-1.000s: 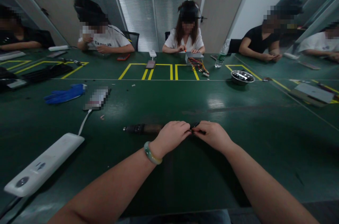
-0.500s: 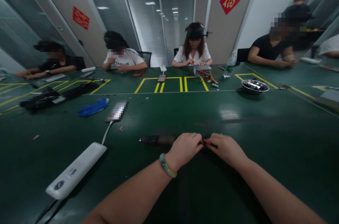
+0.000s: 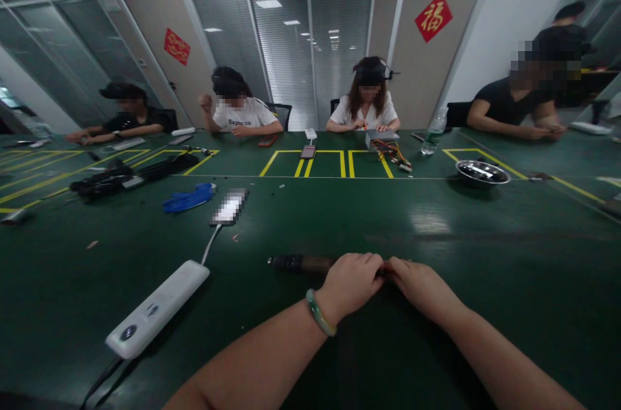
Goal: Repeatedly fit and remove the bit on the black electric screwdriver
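A dark, rod-shaped electric screwdriver point(image 3: 310, 264) lies sideways on the green table in front of me, its narrow metal tip pointing left. My left hand point(image 3: 353, 279), with a green bangle at the wrist, is closed over the tool's body. At the tool's right end my right hand point(image 3: 421, 282) is closed too, its fingertips meeting those of the left. The fingers cover that end, so what they pinch there is mostly hidden.
On the left a white power bank point(image 3: 160, 310) is cabled to a phone point(image 3: 229, 207). Beyond lie a blue glove point(image 3: 189, 198) and a black tripod-like bundle point(image 3: 126, 177). A metal bowl point(image 3: 482, 174) and water bottle point(image 3: 434, 130) stand right. Several people sit opposite.
The view has turned slightly left and up, so everything sits lower and further right. My fingertips are closer together at the tool's end. A person opposite has raised a hand.
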`<state>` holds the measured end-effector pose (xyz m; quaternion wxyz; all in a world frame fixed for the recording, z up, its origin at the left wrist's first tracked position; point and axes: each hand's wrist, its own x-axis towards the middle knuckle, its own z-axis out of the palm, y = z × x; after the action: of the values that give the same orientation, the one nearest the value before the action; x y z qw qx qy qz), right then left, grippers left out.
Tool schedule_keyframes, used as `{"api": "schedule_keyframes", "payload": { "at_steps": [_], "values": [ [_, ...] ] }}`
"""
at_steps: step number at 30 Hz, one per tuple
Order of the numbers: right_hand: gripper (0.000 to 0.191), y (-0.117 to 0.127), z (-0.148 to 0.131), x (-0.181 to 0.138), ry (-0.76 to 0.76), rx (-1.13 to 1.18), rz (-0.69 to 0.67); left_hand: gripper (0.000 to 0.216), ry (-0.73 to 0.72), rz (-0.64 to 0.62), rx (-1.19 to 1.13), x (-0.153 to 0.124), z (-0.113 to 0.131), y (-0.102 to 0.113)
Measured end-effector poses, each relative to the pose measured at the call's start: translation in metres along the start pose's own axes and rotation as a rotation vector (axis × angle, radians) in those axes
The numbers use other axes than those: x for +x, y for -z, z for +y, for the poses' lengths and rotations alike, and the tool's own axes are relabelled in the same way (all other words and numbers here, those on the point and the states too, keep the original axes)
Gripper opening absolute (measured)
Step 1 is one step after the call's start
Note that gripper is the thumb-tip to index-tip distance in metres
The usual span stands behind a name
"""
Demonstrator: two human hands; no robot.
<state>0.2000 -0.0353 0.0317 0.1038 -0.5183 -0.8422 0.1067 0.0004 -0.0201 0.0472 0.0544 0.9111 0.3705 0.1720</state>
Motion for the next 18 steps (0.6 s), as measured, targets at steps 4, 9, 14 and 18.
{"api": "schedule_keyframes", "payload": {
  "at_steps": [4,9,14,18],
  "values": [
    [0.019,-0.007,-0.003,-0.001,0.008,-0.079,0.021,0.014,0.0,0.006,-0.013,0.0,0.0,0.001],
    [0.021,-0.01,-0.006,0.002,-0.031,-0.146,0.038,0.022,-0.054,0.069,-0.056,-0.002,0.001,0.007],
    [0.014,0.006,0.03,0.009,-0.155,-0.106,0.028,0.024,-0.149,0.182,-0.157,-0.006,0.002,0.016],
    [0.015,0.027,0.111,-0.027,-0.457,-0.143,0.045,0.027,-0.169,0.162,-0.193,-0.007,-0.001,0.018]
  ]
}}
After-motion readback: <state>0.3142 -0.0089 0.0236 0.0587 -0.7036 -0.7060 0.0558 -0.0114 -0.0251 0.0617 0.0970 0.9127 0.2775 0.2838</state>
